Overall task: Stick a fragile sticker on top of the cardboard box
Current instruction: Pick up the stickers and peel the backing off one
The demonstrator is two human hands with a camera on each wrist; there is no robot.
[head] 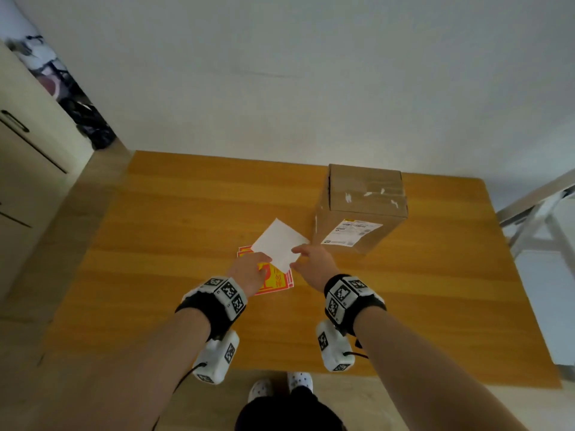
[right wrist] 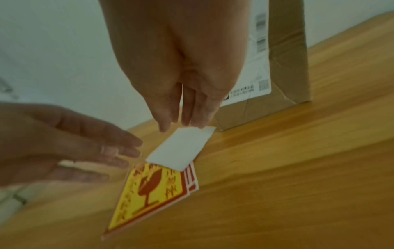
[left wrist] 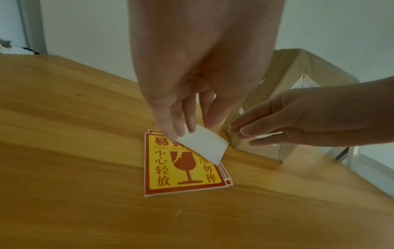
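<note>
A brown cardboard box (head: pixel 367 194) (left wrist: pixel 298 70) (right wrist: pixel 287 50) stands upright at the back right of the wooden table (head: pixel 186 213). A small stack of red and yellow fragile stickers (head: pixel 275 281) (left wrist: pixel 183 168) (right wrist: pixel 153 185) lies flat in front of it. One sticker sheet (head: pixel 278 245) (left wrist: pixel 204 146) (right wrist: pixel 181 148), white back showing, is lifted above the stack. My left hand (head: pixel 252 269) (left wrist: pixel 183 133) pinches its near left corner. My right hand (head: pixel 294 258) (right wrist: pixel 183 126) pinches its right edge with its fingertips, just left of the box.
A white shipping label (head: pixel 354 231) covers the box's front face. A pale cabinet (head: pixel 31 135) stands left of the table and a metal frame (head: pixel 535 213) right of it. A white wall runs behind the table's far edge.
</note>
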